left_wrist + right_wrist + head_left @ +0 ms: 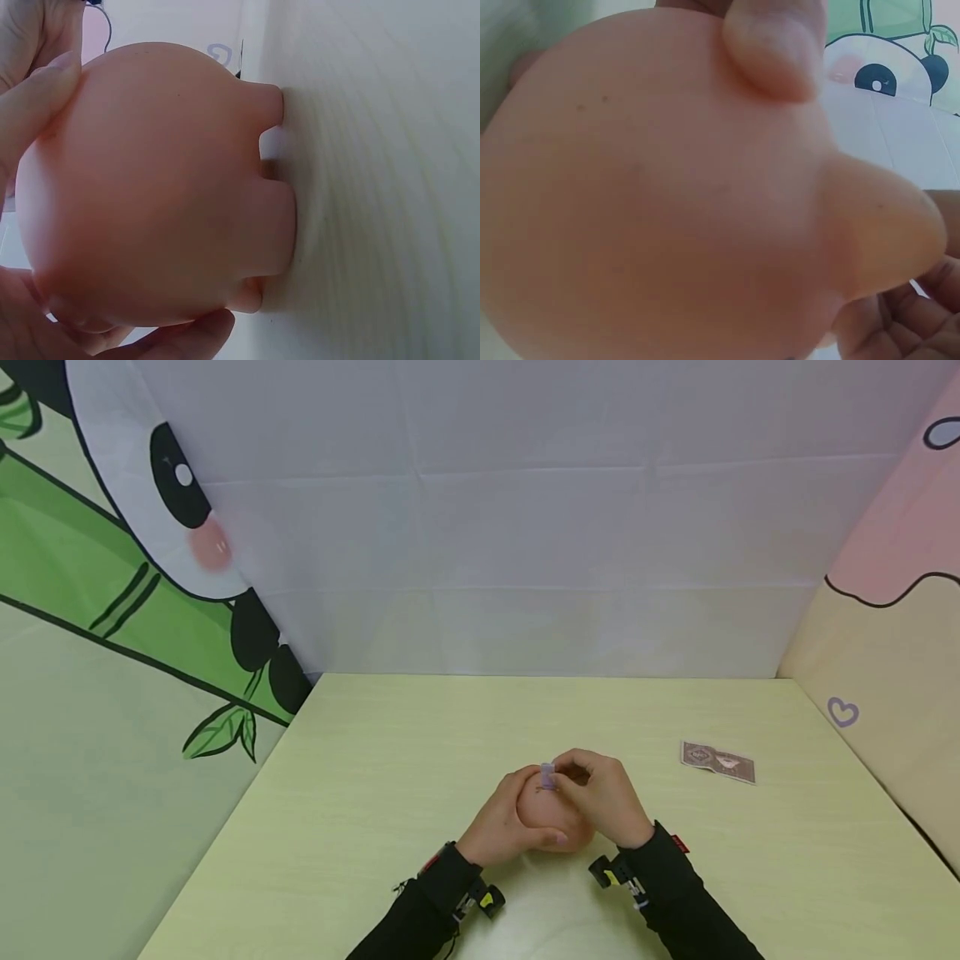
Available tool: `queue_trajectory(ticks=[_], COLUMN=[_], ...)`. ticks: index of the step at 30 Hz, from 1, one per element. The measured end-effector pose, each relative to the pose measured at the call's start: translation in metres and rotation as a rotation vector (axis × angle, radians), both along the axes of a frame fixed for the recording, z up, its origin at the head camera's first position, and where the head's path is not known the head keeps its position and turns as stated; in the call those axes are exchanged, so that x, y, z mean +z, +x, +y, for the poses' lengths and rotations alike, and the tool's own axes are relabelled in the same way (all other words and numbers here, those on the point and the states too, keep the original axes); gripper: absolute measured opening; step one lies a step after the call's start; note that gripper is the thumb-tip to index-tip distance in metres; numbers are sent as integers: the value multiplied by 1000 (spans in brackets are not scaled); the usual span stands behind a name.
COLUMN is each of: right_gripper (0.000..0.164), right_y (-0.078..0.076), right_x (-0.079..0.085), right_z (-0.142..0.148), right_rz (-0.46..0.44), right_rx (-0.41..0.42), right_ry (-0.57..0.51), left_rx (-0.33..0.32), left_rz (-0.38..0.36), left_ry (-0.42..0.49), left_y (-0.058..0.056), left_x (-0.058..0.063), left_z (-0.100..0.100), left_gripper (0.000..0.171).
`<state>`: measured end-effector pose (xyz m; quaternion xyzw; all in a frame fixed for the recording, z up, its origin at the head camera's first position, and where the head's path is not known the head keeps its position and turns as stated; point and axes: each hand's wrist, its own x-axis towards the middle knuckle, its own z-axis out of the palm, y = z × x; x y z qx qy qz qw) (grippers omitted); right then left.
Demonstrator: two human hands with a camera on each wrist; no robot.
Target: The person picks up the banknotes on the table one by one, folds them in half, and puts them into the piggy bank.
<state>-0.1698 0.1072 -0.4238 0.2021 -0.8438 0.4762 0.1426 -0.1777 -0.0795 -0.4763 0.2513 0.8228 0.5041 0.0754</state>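
Observation:
A round pink piggy bank (553, 814) stands on its short legs on the table. My left hand (501, 825) holds its side, thumb towards the front and fingers round the far side; in the left wrist view, fingers (195, 337) curve against the shell. Over the top, my right hand (603, 793) pinches a small pale purple folded banknote (547, 775), upright against a dark slit in the bank's back. In the right wrist view, the bank's pink body (652, 195) and pointed ear (889, 225) hide most of the note.
A creased brownish banknote (717, 762) lies flat on the table, to the right of and beyond the hands. The pale wooden table (420, 727) meets a cloth backdrop (525, 552) with cartoon prints at its far edge and sides.

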Motion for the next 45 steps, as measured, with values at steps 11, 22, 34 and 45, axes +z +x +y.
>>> queue_trajectory(ticks=[11, 22, 34, 45], right_gripper=[14, 11, 5, 5], right_y=[2, 5, 5, 4], right_x=[4, 7, 7, 5], right_z=[2, 4, 4, 3], right_rz=[-11, 58, 107, 74], right_rx=[36, 33, -5, -28], right_ry=[20, -17, 81, 144], left_rx=[-23, -16, 8, 23], left_rz=[23, 5, -20, -12], left_ry=[24, 26, -13, -26], left_y=[-1, 3, 1, 1], left_x=[1, 7, 1, 0], left_z=[0, 0, -1, 0], left_gripper=[82, 82, 91, 92])
